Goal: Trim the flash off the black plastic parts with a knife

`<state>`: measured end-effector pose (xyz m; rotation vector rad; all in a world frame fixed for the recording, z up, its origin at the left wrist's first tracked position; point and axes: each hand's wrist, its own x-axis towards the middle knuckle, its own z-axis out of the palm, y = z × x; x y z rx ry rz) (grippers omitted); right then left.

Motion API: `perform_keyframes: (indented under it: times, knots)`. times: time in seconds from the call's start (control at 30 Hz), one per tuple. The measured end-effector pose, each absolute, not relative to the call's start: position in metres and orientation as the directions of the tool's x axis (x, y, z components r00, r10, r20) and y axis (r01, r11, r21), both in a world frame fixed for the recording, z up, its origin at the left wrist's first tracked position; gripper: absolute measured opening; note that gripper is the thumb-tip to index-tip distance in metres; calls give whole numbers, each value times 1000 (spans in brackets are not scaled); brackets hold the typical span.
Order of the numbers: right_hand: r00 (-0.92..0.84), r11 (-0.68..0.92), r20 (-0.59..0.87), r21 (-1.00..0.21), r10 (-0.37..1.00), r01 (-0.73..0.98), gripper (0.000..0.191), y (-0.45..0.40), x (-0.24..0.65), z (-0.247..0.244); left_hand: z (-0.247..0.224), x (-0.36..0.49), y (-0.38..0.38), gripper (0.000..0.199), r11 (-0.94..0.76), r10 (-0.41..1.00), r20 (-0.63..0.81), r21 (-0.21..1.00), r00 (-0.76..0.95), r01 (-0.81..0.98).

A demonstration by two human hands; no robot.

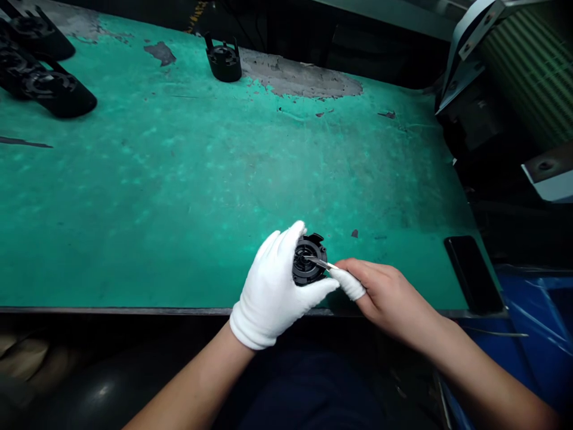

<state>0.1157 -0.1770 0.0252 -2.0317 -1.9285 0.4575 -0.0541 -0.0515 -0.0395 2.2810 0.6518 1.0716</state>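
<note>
Black round part (308,278): between the left fingers, over the worktop's near edge, right of mid-edge; ringed face up towards the camera. Resting or lifted, cannot tell.
Left hand (268,289): white-gloved, thumb and fingers closed around the part's rim.
Right hand (391,292): mostly bare, one digit wrapped in white; fingers closed on a pointed metal tool (319,262).
Tool tip: over the part's centre; contact too small to confirm.
Stage: tool work looks under way on this one part, judging by the tip. Amount done or left: cannot tell.
Phone-like slab (474,275): near right corner, lying flat, apart from the right hand.
Lone black cup (226,65): upright at the far edge, left of centre.
Black cup cluster (67,98): far left corner. Worked or unworked, cannot tell.
Green worktop (201,173): wide stretch between hands and far edge, room forward and left; near edge tight under both wrists.
</note>
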Motion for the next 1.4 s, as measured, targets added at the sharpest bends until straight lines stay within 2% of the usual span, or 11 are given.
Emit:
perform_keyframes:
  times: [0.17,0.37,0.67,0.97,1.13,1.23,1.4]
  knots:
    - [43,-43,-8,-370,999,928,29,-179,117,21,-39,-54,-51,92,-746,614,548,637,568,192]
    - [-45,-3,-134,-336,990,942,29,-172,122,27,-37,-55,-49,94,-736,616,523,648,589,194]
    - [-78,22,-186,-285,980,958,31,-166,127,33,-38,-56,-48,92,-745,606,521,636,601,200]
    - [-96,31,-204,-303,974,952,31,-169,120,26,-34,-53,-43,87,-751,567,525,646,635,136]
    - [-64,25,-86,-392,994,920,40,-175,122,26,-30,-52,-40,84,-752,539,528,653,656,93]
    - [-23,12,-33,-314,999,949,34,-174,124,35,-31,-53,-39,84,-753,528,533,654,661,74]
    - [-38,27,-86,-127,996,992,22,-166,126,51,-32,-53,-39,81,-754,523,540,654,660,62]
